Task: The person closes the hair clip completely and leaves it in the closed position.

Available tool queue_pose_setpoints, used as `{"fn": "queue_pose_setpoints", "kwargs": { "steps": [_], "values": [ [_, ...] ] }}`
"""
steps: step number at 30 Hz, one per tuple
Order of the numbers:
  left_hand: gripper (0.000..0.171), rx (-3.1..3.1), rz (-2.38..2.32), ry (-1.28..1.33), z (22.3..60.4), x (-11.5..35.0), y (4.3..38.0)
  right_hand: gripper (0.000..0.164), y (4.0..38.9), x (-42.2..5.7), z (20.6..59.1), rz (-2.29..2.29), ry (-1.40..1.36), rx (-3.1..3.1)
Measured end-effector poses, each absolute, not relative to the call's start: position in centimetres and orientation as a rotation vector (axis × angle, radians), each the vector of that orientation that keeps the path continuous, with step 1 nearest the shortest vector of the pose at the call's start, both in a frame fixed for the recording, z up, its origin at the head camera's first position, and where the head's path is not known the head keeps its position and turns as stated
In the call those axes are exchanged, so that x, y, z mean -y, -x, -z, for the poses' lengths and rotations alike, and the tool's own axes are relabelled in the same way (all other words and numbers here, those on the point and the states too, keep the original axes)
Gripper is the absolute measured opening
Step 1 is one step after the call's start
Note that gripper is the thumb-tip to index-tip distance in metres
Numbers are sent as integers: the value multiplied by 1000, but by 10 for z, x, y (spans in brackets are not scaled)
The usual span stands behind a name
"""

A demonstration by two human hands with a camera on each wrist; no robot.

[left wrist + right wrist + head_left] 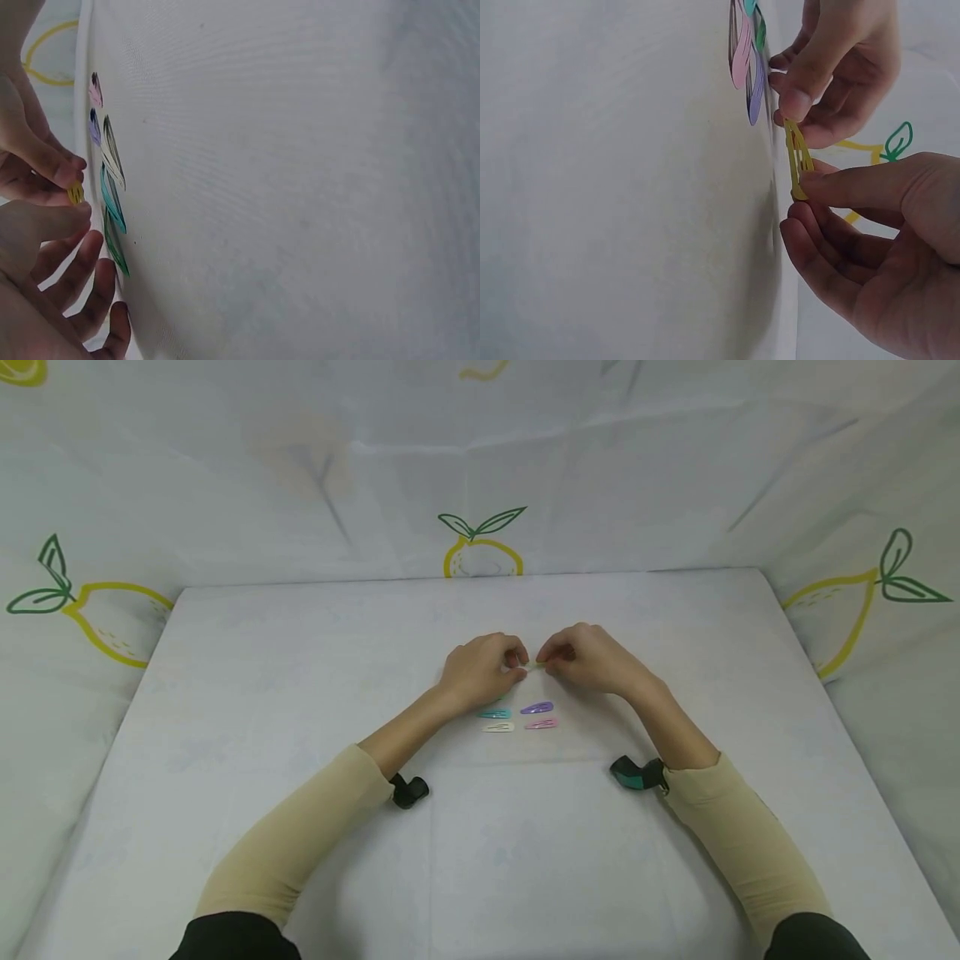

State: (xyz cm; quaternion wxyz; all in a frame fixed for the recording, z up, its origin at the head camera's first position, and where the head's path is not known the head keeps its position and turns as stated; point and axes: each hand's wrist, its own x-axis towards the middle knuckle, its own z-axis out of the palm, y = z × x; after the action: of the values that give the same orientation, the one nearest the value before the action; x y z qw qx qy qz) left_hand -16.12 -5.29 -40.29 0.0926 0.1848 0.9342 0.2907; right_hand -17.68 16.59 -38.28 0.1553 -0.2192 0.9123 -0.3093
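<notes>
A yellow snap hair clip [793,165] is held above the white table between both hands. My left hand [480,670] pinches one tip of it with thumb and finger, the other fingers loosely bent. My right hand [592,658] pinches the opposite end between thumb and fingers. On the table just below the hands lie a teal clip [495,714], a purple clip [537,707], a cream clip [498,727] and a pink clip [541,723]. A green clip [114,244] shows in the left wrist view; my left hand mostly hides it in the head view.
The white-covered table [300,660] stretches out around the hands. A white curtain [600,485] with printed lemons stands at the back and both sides. Dark wrist cameras, one [409,792] by the left sleeve and another [636,773] by the right, hang over the table.
</notes>
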Motion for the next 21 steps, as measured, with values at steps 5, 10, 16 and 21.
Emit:
{"fn": "queue_pose_setpoints", "kwargs": {
  "steps": [5, 10, 16, 21],
  "values": [
    [12, -2744, -957, -545, 405, 58, 162, 21, 177, -167, 381, 894, 642, -2607],
    [12, -2704, -1039, -527, 407, 62, 162, 20, 177, -167, 379, 915, 650, -2592],
    [11, -2697, -1096, -531, 408, 64, 160, 19, 176, -167, 376, 933, 658, -2578],
    [10, -2677, -1162, -553, 406, 65, 157, 17, 173, -167, 370, 955, 698, -2578]
  ]
}}
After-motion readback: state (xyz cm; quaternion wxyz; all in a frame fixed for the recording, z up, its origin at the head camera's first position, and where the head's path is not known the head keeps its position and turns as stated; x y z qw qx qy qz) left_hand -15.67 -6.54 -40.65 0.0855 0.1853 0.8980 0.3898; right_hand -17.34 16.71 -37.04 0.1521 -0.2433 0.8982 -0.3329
